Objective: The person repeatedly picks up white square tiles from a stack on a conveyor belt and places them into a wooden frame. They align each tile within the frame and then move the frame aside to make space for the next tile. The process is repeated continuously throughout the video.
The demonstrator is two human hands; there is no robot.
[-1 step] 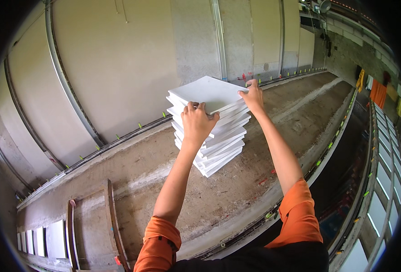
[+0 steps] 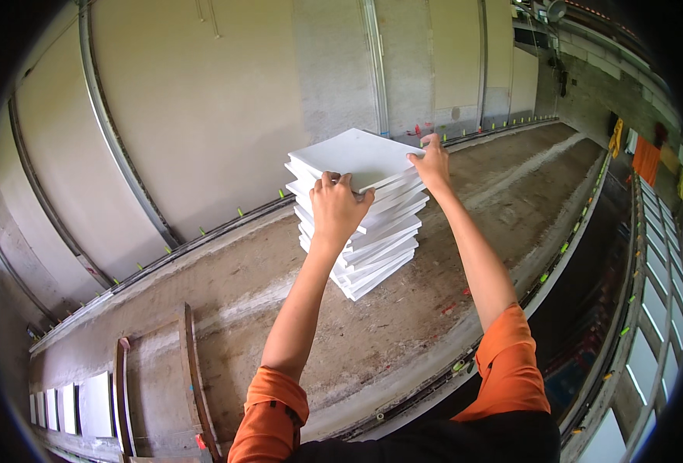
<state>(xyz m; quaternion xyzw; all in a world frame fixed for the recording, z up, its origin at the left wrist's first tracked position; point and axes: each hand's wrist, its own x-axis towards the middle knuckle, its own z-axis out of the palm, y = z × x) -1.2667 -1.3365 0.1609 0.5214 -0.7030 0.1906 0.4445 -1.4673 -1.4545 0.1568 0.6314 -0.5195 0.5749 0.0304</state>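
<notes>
A stack of white square tiles [image 2: 372, 239] stands in front of me, its layers turned unevenly so that corners jut out. My left hand [image 2: 337, 207] has its fingers curled on the near left edge of the top tile [image 2: 357, 158], the thumb along its front side. At the right corner of that same tile, my right hand [image 2: 433, 166] grips with the thumb on the edge and the index finger raised. The top tile lies on the stack, roughly level. The undersides of my fingers are partly hidden.
The stack rests on a long brown, stained bench [image 2: 341, 339]. A beige panelled wall [image 2: 194, 100] rises behind it. A metal frame [image 2: 189, 370] lies at lower left, near several white tiles [image 2: 94, 405]. More white tiles fill a rack [image 2: 642, 366] at the right.
</notes>
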